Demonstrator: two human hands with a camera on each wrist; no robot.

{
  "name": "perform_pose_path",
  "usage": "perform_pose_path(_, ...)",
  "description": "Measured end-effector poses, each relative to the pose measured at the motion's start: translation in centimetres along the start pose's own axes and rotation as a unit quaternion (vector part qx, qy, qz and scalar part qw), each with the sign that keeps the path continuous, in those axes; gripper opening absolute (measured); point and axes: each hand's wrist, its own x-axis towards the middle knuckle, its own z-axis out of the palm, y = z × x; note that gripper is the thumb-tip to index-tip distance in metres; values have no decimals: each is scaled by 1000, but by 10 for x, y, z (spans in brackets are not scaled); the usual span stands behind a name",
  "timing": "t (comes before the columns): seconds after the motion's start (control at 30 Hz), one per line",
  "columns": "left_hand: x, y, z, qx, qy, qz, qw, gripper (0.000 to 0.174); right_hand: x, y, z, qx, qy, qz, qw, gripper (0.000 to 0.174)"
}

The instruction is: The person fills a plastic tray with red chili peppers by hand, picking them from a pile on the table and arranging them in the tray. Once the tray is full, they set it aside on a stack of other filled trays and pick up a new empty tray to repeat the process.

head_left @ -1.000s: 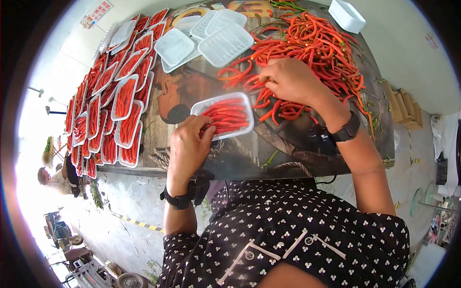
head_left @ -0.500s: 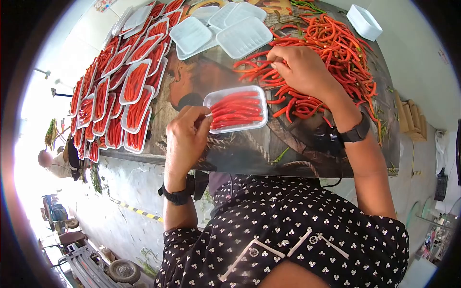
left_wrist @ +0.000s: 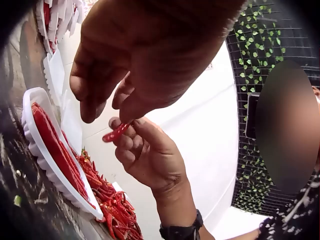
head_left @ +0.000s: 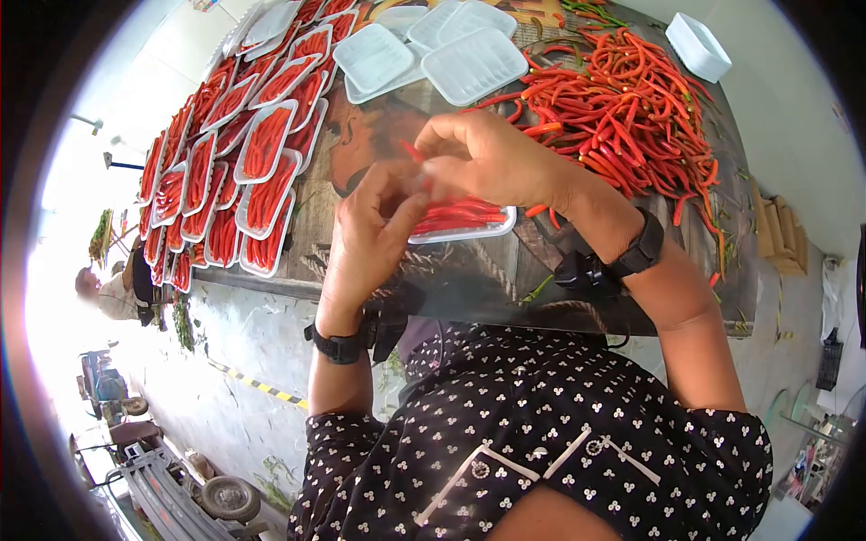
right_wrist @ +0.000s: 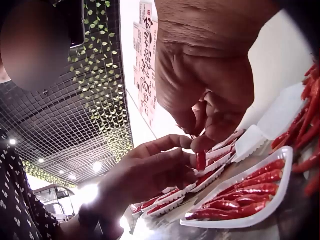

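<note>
Above a white foam tray (head_left: 465,236) of red chilies, both hands meet fingertip to fingertip. My right hand (head_left: 501,162) pinches a single red chili (left_wrist: 115,133), whose tip pokes out past its fingers in the left wrist view. My left hand (head_left: 372,212), thumb and fingers bent, pinches at the end of that same chili, which shows between the hands in the right wrist view. In the head view the fingers hide most of it. Several chilies (right_wrist: 257,189) lie side by side in the tray below.
A heap of loose red chilies (head_left: 622,108) covers the table's right side. Filled trays (head_left: 266,140) crowd the left side, overlapping. Unfilled foam trays (head_left: 474,68) lie at the back, with a white container (head_left: 697,47) at the far right corner.
My right hand has left the chili heap and come left to my left hand, bringing a chili. My left hand has moved from the tray's edge to meet it.
</note>
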Motion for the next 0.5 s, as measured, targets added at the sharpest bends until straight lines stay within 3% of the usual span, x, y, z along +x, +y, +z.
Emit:
perform_pose_path(0.07, 0, -1, -2, -51, -13, -34, 998, 22, 0, 2, 1, 20, -8, -3, 1000, 18)
perform_pose_path(0.2, 5, -5, -6, -33, -5, -22, 999, 18, 1, 4, -2, 6, -10, -2, 1000, 19)
perform_pose_path(0.3, 13, -4, -8, 66, 14, -45, 997, 15, 2, 12, -10, -25, -18, 15, 999, 20)
perform_pose_path(0.5, 24, -19, -4, 196, 63, 43, 978, 12, 3, 22, -15, -75, 21, 82, 994, 17)
